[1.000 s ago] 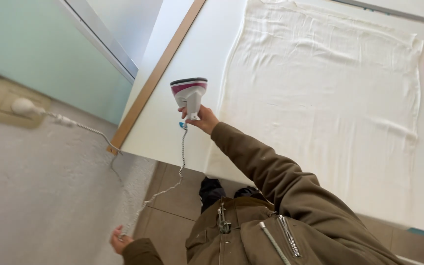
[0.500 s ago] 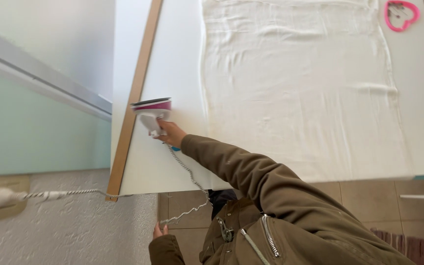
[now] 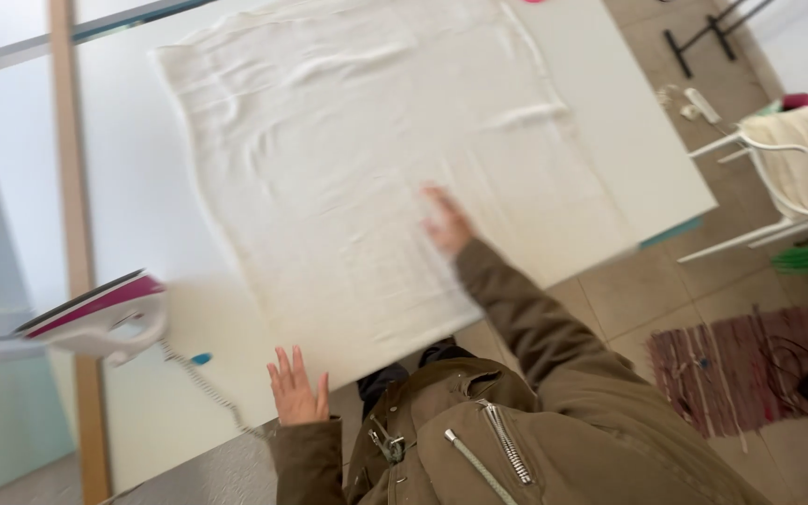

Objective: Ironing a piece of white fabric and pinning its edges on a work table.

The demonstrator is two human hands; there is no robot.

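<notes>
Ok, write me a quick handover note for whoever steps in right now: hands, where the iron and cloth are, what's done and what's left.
Left hand: open, fingers spread, holding nothing, at the near edge of the table beside the iron's cord.
Right hand: empty, palm flat on the white cloth.
Iron: pink and white, set on the table's left side, nobody holding it, cord trailing off the near edge.
Cloth: spread flat across the table, creases visible, mostly along the far part.
Done: cloth laid out, iron set aside.
Left: the creases are not yet pressed out.

tiled floor [image 3: 647, 299], striped rug [image 3: 731, 369], white chair [image 3: 778, 178]
</notes>
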